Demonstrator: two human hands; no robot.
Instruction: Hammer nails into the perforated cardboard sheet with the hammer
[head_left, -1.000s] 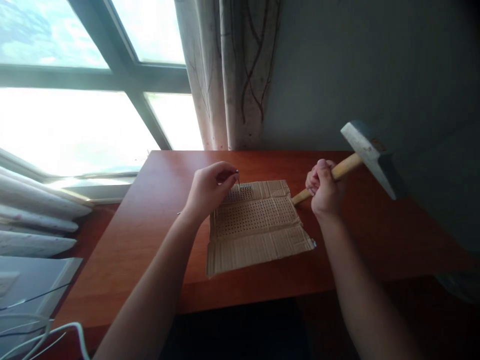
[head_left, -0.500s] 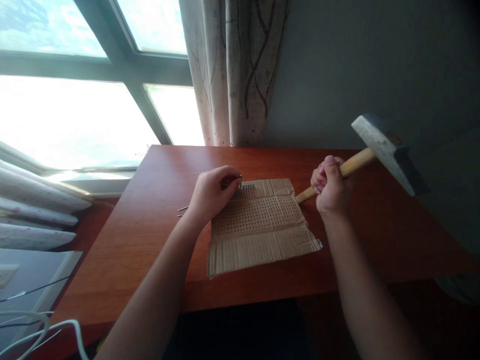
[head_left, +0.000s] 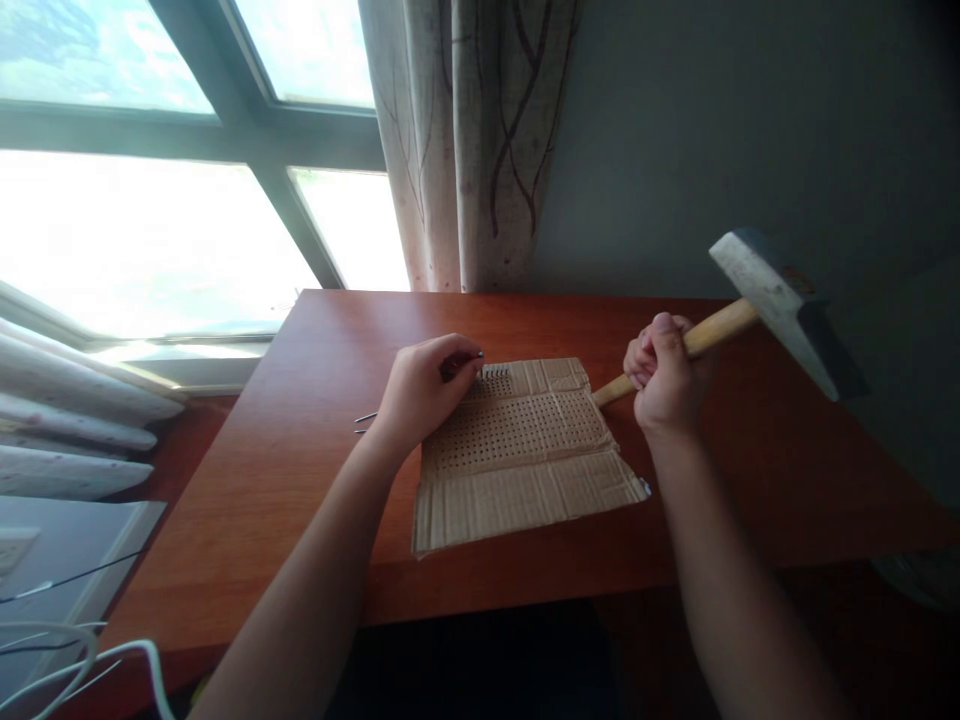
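Observation:
A flat piece of cardboard (head_left: pixel 517 470) with a grid of small holes lies on the red-brown wooden table (head_left: pixel 300 470). My left hand (head_left: pixel 424 390) rests at the cardboard's far left corner, fingers pinched on a thin nail (head_left: pixel 474 357). A short row of nail heads (head_left: pixel 495 372) shows just to the right of it. My right hand (head_left: pixel 664 380) is wrapped round the wooden handle of a hammer (head_left: pixel 780 300), whose grey head is raised above the table to the right.
Two loose nails (head_left: pixel 365 422) lie on the table left of my left wrist. A patterned curtain (head_left: pixel 472 140) and a window stand behind the table, a grey wall to the right. White cables (head_left: pixel 82 670) lie at the lower left.
My left hand has lowered the nail to the cardboard's far corner. The hammer head has shifted a little further right and stays raised.

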